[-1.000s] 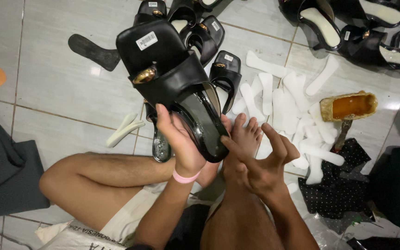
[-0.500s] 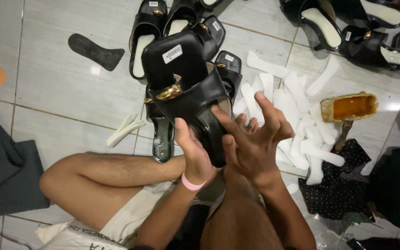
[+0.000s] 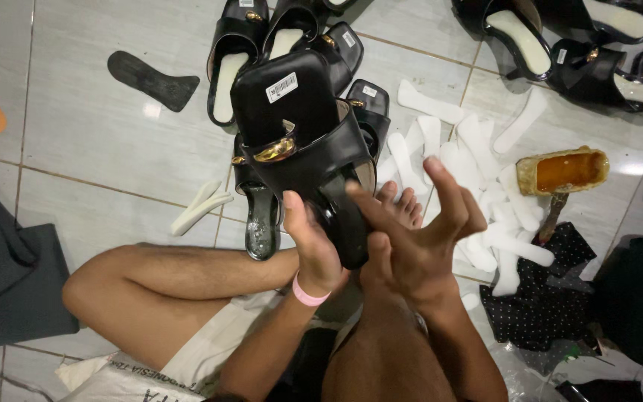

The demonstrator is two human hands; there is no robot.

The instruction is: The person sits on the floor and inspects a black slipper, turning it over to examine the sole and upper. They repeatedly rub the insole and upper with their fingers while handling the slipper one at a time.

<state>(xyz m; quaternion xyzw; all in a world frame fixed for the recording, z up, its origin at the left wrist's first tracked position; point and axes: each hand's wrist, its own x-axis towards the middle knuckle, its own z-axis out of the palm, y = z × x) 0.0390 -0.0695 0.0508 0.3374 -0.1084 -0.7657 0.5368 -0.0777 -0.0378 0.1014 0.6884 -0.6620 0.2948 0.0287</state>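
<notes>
I hold a black slip-on sandal (image 3: 301, 141) with a gold buckle and a white sticker on its toe, tilted up in front of me. My left hand (image 3: 310, 249), with a pink wristband, grips the heel end from below. My right hand (image 3: 418, 234) has its fingers spread, and the index and middle fingers press on the insole near the heel. A bare foot shows just behind the right hand.
More black sandals (image 3: 236, 56) lie on the tiled floor ahead and at the top right. White insole pieces (image 3: 478, 160) are scattered to the right. A tin of amber glue (image 3: 563, 171) with a brush, a loose black sole (image 3: 150, 78) and dotted black cloth (image 3: 545, 290) lie around.
The sandal has turned so its toe points further away and sits more upright. My right hand rose from beside the heel onto the insole, fingers spreading.
</notes>
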